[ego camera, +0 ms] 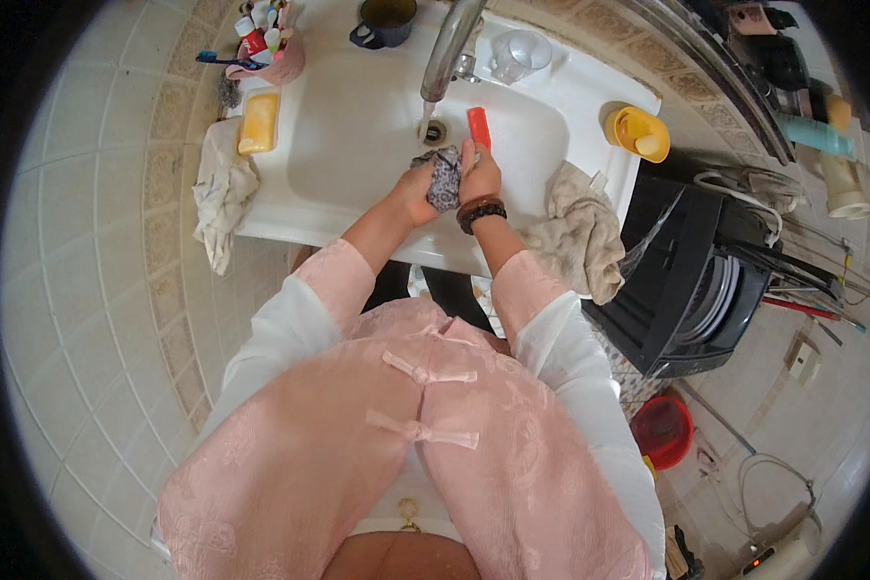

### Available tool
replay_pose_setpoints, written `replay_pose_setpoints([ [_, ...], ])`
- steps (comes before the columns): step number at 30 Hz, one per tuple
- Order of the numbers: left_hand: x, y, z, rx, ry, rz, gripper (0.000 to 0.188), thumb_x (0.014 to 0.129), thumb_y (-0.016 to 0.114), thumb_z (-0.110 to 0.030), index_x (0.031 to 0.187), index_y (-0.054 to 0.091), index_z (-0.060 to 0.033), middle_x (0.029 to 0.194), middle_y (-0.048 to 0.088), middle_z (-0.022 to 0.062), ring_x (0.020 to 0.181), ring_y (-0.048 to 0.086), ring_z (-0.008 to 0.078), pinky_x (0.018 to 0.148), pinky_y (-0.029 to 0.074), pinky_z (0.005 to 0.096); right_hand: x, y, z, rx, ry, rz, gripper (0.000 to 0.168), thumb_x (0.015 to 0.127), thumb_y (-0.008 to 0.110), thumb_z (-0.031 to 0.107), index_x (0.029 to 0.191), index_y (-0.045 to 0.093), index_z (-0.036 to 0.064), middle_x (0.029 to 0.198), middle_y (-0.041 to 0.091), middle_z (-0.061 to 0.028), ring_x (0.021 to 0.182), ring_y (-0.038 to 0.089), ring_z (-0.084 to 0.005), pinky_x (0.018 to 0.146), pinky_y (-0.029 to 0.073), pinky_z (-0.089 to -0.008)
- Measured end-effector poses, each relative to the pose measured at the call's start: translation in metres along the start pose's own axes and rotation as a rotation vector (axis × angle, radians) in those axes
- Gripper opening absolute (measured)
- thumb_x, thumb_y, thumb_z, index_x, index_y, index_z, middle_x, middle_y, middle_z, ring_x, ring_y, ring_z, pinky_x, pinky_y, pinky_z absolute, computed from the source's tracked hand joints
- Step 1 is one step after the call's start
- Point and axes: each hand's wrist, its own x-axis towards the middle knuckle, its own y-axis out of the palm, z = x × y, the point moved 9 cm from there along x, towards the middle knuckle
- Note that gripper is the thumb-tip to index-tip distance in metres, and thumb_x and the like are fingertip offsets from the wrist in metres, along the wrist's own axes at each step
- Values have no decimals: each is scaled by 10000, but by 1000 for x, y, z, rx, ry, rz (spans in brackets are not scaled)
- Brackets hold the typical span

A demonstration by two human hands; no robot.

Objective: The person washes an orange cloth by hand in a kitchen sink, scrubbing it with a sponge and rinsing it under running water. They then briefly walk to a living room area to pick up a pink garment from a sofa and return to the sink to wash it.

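Over the front of a white washbasin, my left hand grips a wet-looking, dark patterned cloth. My right hand, with dark bracelets at the wrist, is closed round a flat red object that sticks out towards the faucet; its held end is hidden, so its kind is unclear. The right hand also meets the cloth's right side. Just beyond both hands, water runs from the metal faucet near the drain.
On the basin's left rim are a yellow soap bar, a pink toothbrush holder and a pale cloth. Behind stand a dark mug and a clear cup. At right lie a yellow cup and a beige cloth, beside a black washing machine.
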Motion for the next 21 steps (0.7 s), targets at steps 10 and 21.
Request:
replay_pose_setpoints([
  [10,-17,-27,15,-10,-169,-79,352,905,459,-390,1058,545,-86,1016,606,91,937,581,241,862,456,381,-55,17,47,124,-252,151,327,763,636,279,980,542,53,850,615,-153,773,603,-312,701,467,-370],
  [21,-1,-13,18,69,2,-77,188,827,530,-124,1011,563,-104,977,612,70,916,585,225,800,477,376,-5,2,46,-296,-202,-11,320,864,482,309,816,625,27,854,611,-203,786,580,-381,697,456,-440],
])
